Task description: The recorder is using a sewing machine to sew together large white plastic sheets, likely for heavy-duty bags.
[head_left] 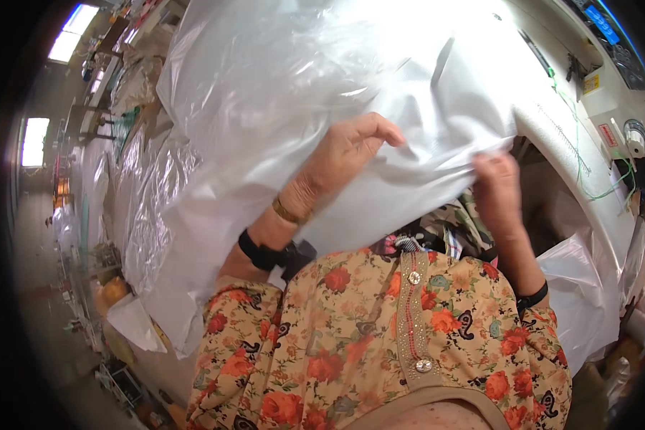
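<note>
One left hand (358, 143), one right hand (497, 188), one white plastic sheet (279, 107)

Much of what lies under the sheet is hidden by its broad, glossy spread, and its far side is washed out by glare and cut off by the upper rim. The right hand is blurred; its grip appears closed, with the sheet's right edge pinched in it and folds drawn toward the fingers. The left hand is held over the middle of the sheet with fingers bent; whether any plastic is caught in that grip cannot be made out. Patterned cloth (457, 221) is partly covered at the near edge, close to the floral shirt (365, 344).

The sheet's near edge is slanted up to the right hand. To the right of that hand, a dark gap is left before the curved edge of the white surface (588, 168).

On the far right, the surface is occupied by a sewing machine (609, 107) with a lit blue display (602, 26), and loose green thread (603, 195) is trailed across its edge. At left, crumpled clear plastic (154, 197) is heaped, and a bright window (35, 142) is seen beyond, bent by the lens.
</note>
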A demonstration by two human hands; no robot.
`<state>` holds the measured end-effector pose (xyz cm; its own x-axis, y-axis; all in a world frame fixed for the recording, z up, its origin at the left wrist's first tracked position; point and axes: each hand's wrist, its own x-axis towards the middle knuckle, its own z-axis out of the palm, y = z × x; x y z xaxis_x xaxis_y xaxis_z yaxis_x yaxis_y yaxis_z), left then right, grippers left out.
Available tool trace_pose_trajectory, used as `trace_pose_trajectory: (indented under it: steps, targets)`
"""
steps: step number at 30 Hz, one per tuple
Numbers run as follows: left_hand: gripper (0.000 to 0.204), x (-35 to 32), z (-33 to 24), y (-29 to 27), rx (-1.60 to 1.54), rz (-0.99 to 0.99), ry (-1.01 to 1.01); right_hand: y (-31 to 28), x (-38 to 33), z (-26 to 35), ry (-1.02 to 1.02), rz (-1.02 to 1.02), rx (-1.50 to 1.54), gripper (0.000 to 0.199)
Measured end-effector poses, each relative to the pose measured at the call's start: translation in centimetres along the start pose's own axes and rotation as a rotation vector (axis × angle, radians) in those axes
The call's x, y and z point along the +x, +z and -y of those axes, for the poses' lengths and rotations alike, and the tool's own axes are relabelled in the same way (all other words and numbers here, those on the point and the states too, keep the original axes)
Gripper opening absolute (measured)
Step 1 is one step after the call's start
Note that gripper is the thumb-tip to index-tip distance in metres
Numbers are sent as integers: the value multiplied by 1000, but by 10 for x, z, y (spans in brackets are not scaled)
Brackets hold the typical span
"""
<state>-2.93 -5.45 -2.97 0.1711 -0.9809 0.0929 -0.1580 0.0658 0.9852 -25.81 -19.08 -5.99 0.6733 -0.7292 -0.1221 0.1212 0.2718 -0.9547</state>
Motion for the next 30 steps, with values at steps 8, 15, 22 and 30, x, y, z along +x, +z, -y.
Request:
trace_pose_trajectory:
  steps: [8,15,22,30]
  targets:
    - [30,-43,21,-53,361,114,-368,-118,33,27,-294,-477,304,29]
    - [25,-36,3,-45,529,-81,-163,-66,8,61,-876,-841,-1267,34]
    - [33,28,39,-15,610,-258,217,7,46,70,-780,18,-1544,46]
    - [42,43,120,-58,1121,-250,22,-6,109,55,-825,92,-1490,38]
